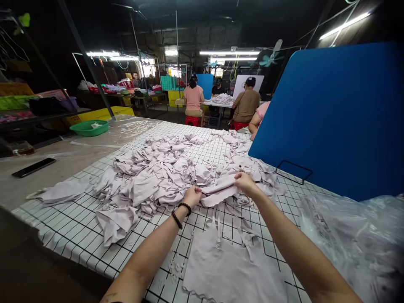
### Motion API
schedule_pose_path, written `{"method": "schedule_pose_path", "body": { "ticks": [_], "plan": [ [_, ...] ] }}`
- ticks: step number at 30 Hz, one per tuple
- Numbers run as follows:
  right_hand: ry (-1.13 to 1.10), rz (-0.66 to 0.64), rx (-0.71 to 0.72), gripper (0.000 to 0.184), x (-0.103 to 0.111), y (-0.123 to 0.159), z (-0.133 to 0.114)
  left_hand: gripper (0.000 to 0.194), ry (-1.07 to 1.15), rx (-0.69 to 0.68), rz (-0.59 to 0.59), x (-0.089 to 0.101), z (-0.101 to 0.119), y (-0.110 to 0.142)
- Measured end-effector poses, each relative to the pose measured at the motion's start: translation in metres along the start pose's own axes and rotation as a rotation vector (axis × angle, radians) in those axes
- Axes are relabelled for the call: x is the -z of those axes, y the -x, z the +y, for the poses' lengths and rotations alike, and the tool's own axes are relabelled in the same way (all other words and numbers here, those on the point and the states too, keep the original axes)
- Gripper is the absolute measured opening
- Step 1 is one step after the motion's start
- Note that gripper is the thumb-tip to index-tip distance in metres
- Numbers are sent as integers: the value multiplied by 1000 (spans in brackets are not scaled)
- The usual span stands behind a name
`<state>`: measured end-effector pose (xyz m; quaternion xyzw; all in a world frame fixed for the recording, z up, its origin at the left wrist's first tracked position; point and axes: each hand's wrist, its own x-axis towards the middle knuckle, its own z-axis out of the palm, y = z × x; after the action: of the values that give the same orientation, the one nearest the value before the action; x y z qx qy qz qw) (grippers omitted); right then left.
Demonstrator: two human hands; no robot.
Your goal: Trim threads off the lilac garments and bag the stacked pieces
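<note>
Between my two hands a pale lilac-grey garment [217, 192] is stretched just above the table. My left hand [192, 196], with dark bead bracelets at the wrist, pinches its left end. At the other end, my right hand [245, 183] grips the upper edge, fingers closed. Just beyond lies a large heap of similar garments [158, 176], with a smaller heap [255, 170] behind my right hand. Nearer to me, a strappy camisole [233, 265] is spread flat on the grid-patterned tablecloth [78, 235], its straps pointing away from me.
A tall blue panel [331, 118] on a black wire stand rises at the right, with clear plastic bags [356, 235] before it. Leftward are a phone [34, 167] and a green basin [89, 128]. Several people sit at tables farther back. Small scraps [176, 267] lie beside the camisole.
</note>
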<state>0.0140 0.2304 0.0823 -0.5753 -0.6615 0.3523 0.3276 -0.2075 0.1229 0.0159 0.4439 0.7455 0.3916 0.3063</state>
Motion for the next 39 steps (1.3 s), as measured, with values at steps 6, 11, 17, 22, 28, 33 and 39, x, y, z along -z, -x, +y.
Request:
{"method": "schedule_pose_path", "body": {
  "ticks": [6,11,17,22,28,33,39],
  "plan": [
    [211,48,5,29,14,3,1,16,90,12,64,33,31,-12],
    [239,-76,-30,18,18,1,0,29,115,2,42,81,73,-30],
    [138,-161,-133,8,25,-9,-4,20,-22,-9,-182,115,101,-40],
    [-52,-180,-104,13,38,-11,-5,20,-137,1,-285,131,101,-37],
    [-181,-295,43,13,43,-5,-16,15,-201,-19,-282,134,96,-38],
    [153,-331,334,24,47,-2,-33,24,-250,-55,-300,138,94,-40],
    [464,-519,531,18,54,19,-42,18,-325,-98,-348,149,90,-29]
  ]
}}
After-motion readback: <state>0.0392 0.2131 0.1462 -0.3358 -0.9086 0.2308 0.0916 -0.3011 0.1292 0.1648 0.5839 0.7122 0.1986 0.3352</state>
